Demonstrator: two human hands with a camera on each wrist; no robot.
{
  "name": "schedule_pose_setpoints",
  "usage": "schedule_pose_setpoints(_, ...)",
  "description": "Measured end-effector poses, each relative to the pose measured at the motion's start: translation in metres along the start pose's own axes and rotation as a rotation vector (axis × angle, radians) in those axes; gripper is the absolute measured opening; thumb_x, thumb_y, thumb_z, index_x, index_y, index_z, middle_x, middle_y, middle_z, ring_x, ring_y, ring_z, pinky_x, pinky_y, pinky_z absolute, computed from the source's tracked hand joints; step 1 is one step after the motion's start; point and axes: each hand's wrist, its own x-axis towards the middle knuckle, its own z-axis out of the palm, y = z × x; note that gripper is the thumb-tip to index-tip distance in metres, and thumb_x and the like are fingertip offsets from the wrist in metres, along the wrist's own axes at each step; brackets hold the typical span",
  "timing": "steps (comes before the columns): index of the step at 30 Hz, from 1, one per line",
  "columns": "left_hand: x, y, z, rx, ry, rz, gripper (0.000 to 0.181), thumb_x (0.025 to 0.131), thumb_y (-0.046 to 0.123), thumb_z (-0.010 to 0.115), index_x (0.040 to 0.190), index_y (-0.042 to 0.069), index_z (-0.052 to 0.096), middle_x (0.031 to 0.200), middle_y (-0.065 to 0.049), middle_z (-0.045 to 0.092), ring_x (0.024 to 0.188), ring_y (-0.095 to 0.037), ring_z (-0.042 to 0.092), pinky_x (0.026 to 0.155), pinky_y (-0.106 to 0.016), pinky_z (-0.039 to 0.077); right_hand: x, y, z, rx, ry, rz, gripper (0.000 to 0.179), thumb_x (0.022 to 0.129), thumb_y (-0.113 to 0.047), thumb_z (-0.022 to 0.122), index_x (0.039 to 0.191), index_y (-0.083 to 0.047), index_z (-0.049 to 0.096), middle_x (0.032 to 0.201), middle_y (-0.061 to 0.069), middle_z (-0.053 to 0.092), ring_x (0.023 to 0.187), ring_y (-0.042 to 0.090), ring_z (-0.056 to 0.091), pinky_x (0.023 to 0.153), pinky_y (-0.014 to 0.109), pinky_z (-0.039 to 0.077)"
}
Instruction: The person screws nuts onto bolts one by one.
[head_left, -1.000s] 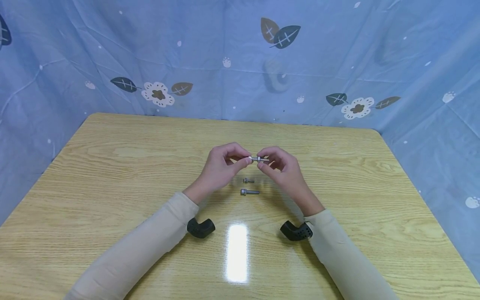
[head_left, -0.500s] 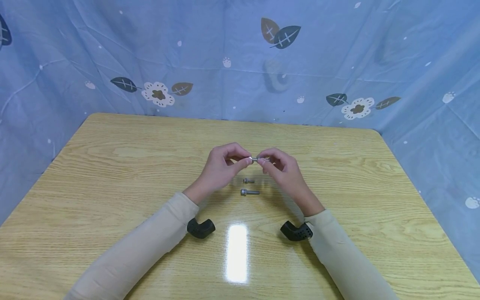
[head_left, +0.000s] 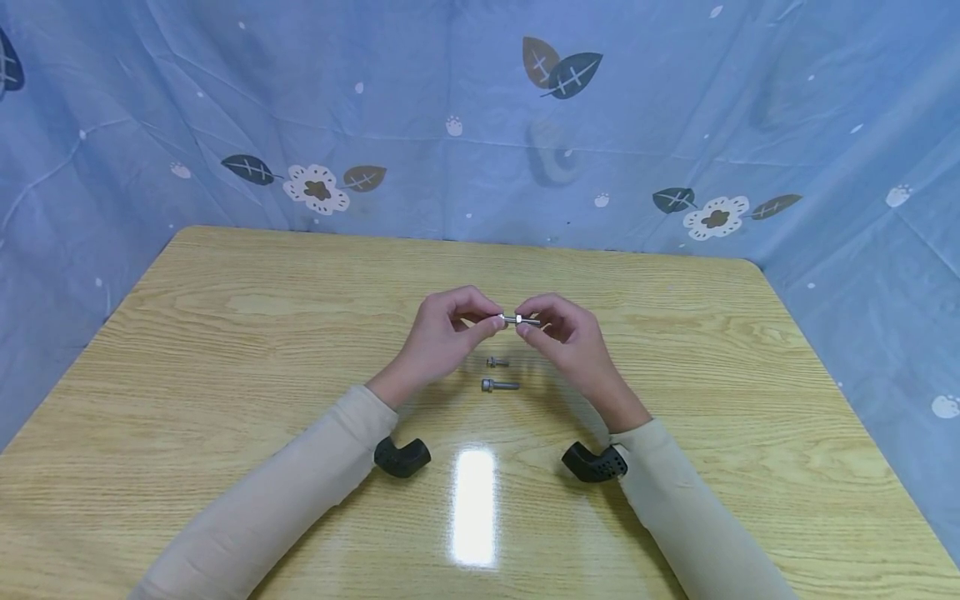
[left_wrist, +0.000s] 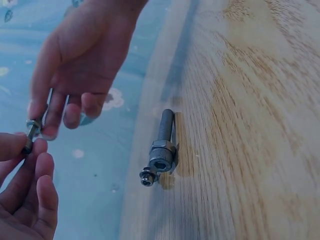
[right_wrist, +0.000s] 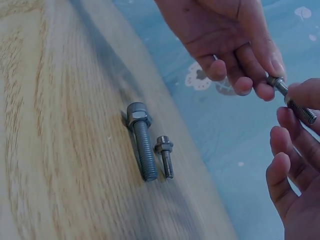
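A metal bolt (head_left: 532, 322) is held level above the table between both hands. My left hand (head_left: 444, 332) pinches its head between thumb and forefinger. Partway along the shank sits a hex nut (head_left: 518, 319), and my right hand (head_left: 567, 335) has thumb and forefinger on it. The threaded end (right_wrist: 308, 115) sticks out past the nut toward the right palm. Below the hands, two more bolts lie on the table: a large socket-head bolt (head_left: 501, 385) and a small bolt (head_left: 497, 362). Each carries a nut up near its head.
The wooden table (head_left: 262, 350) has a light grain and a bright reflection near the front. A blue patterned cloth (head_left: 450, 100) hangs behind and at both sides. Black curved mounts (head_left: 402, 457) stick out at the wrists.
My right thumb and forefinger shift around the nut. Half a second ago the thumb covered the nut; now it is lower and the nut shows. The left hand stays still on the bolt head.
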Motion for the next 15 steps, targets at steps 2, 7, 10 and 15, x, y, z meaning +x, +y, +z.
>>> schedule_pose_setpoints(2,0.0003,-0.0001,0.0001,0.002,-0.002,0.003,0.005,0.091,0.015,0.069,0.094,0.015,0.072,0.092,-0.002,0.073,0.085,-0.012,0.065,0.064,-0.028,0.052,-0.0001,0.0002,-0.0001,-0.002,-0.007,0.023,0.016,0.094,-0.010,0.061,0.109,-0.005,0.065,0.102,0.001,0.062,0.084,0.016,0.057,0.073,0.027,0.053)
schedule_pose_setpoints(7,0.0004,-0.0011,0.0001,0.010,-0.002,0.008,0.005,0.091,0.016,0.069,0.095,0.015,0.072,0.092,-0.002,0.073,0.085,-0.012,0.066,0.063,-0.028,0.052,0.0006,0.0007,0.0005,-0.024,-0.007,0.045,0.019,0.097,-0.015,0.058,0.112,-0.005,0.064,0.103,0.005,0.061,0.081,0.018,0.057,0.073,0.034,0.054)
schedule_pose_setpoints(10,0.0001,-0.0014,0.0001,0.008,-0.002,0.006,0.005,0.091,0.016,0.069,0.095,0.015,0.072,0.092,-0.001,0.073,0.085,-0.011,0.066,0.063,-0.028,0.053,0.0010,0.0013,0.0004,-0.021,0.007,0.005,0.021,0.094,-0.009,0.061,0.114,-0.005,0.062,0.108,0.008,0.062,0.084,0.016,0.059,0.070,0.030,0.053)
schedule_pose_setpoints(15,0.0001,-0.0015,0.0000,0.005,-0.004,0.004,0.005,0.091,0.016,0.069,0.094,0.016,0.071,0.092,0.000,0.073,0.085,-0.011,0.066,0.063,-0.028,0.053,0.0010,0.0011,0.0001,0.019,0.002,-0.070,0.023,0.090,0.001,0.064,0.112,-0.003,0.062,0.110,0.016,0.061,0.086,0.015,0.061,0.067,0.024,0.050)
